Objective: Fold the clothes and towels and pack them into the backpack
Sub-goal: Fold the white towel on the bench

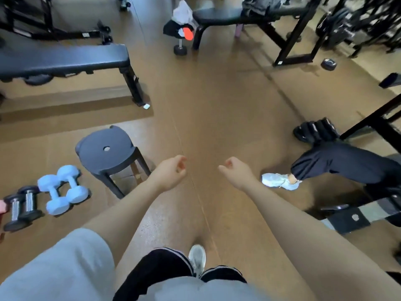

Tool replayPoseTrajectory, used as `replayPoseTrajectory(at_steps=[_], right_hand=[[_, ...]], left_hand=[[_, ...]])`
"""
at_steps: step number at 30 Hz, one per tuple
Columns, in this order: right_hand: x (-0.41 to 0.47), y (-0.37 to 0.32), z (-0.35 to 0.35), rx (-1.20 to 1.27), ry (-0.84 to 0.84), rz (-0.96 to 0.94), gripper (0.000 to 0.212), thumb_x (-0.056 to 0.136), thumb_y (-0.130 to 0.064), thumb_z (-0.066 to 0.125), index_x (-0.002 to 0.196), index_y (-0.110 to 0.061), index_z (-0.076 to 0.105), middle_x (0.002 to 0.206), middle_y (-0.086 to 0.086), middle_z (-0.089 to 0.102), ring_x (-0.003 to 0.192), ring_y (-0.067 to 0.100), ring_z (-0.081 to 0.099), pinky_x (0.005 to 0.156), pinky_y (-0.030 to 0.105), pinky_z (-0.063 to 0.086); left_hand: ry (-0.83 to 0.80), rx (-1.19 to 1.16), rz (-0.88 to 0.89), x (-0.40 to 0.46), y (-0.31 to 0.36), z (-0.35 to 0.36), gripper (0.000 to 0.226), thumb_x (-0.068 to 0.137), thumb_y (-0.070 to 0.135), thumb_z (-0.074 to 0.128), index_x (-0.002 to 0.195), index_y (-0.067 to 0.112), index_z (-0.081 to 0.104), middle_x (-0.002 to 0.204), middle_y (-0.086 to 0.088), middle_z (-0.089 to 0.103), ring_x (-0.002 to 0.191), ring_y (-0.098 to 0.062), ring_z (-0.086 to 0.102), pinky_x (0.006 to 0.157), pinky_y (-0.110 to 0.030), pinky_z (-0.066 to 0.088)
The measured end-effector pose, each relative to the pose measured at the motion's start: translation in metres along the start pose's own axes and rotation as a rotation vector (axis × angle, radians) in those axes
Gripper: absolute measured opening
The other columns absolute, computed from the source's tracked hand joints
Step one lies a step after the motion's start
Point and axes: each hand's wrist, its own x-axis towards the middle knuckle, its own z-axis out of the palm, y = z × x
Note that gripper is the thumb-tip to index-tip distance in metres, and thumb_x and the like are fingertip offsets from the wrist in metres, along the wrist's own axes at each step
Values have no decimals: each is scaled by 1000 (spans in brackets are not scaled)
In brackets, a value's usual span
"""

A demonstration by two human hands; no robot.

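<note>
The clothes (182, 13) lie far off at 12 o'clock: a pale crumpled piece over something dark with an orange patch, bunched at the near end of the far surface (227, 17). A second dark heap (261, 4) sits further along that surface toward 1 o'clock; we cannot tell whether it is the backpack or more clothing. The pile shows no clear long axis from here.

Our hands are well apart from all of it, held out over the floor (217, 105) with nothing in them. The left hand (171, 172) and right hand (237, 173) hang side by side, apart from each other, fingers loosely curled. The pale piece lies slightly to the left of our midline, so we judge the left hand marginally nearer, though both need a walk forward first. A stool (106, 148) stands at 10 o'clock, just beside the left arm and off the straight path.
</note>
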Motion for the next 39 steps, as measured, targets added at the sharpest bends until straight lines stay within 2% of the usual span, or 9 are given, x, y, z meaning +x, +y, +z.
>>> replayPoseTrajectory(at_steps=[5,8,12,17,23,29,33,37,39], right_hand=[[102,-51,-15,4,-97,-72,43,91,-34,56,126,-9,49,119,9,58,108,23,54,86,27,41],[176,-84,-20,4,-133,-108,41,90,-34,56,124,-11,50,112,6,59,103,21,55,82,25,40],[291,-136,-41,48,-129,-107,37,90,-34,55,119,-11,54,103,3,58,94,18,54,81,26,39],[430,-197,-97,81,-78,-76,33,90,-32,56,114,-10,55,89,3,59,79,19,52,75,23,38],[564,-231,-173,92,-1,-62,31,91,-30,55,113,-9,56,95,2,58,92,18,56,78,23,38],[722,-246,-248,22,37,-103,31,91,-28,54,114,-8,55,104,5,60,94,17,52,80,22,37],[834,-269,-296,-48,-14,-101,32,91,-29,53,116,-9,56,117,7,60,106,20,54,81,22,37],[929,-303,-331,-99,-79,-121,31,91,-31,51,116,-12,56,119,5,59,102,20,55,83,27,45],[969,-325,-339,-106,-128,-139,32,93,-31,50,118,-12,55,120,5,57,94,18,54,73,24,46]], left_hand=[[111,-11,-139,98,-37,-53,43,92,19,47,135,14,42,121,-4,58,104,-21,56,85,-30,44],[124,-5,-202,164,-61,-86,42,92,18,48,134,11,43,123,-6,57,108,-24,55,86,-29,40],[96,32,-179,274,-80,-143,43,92,19,48,134,10,43,125,-9,56,109,-25,55,90,-31,43],[105,8,-149,414,-62,-225,43,93,19,48,134,9,43,126,-8,55,113,-23,53,88,-27,41],[57,-1,-70,569,-15,-276,47,92,20,49,137,12,38,124,-5,57,111,-23,54,95,-32,44],[56,15,45,738,32,-297,47,92,22,51,137,15,40,122,0,56,107,-20,56,93,-32,46],[90,-67,-58,835,42,-319,44,93,21,50,135,14,41,119,-1,56,102,-19,57,88,-29,46],[95,-119,-158,916,36,-357,43,94,19,48,136,14,41,118,-3,57,99,-19,57,83,-25,44],[130,-149,-235,947,26,-382,43,93,22,48,136,17,41,117,-1,58,97,-18,58,81,-27,47]])
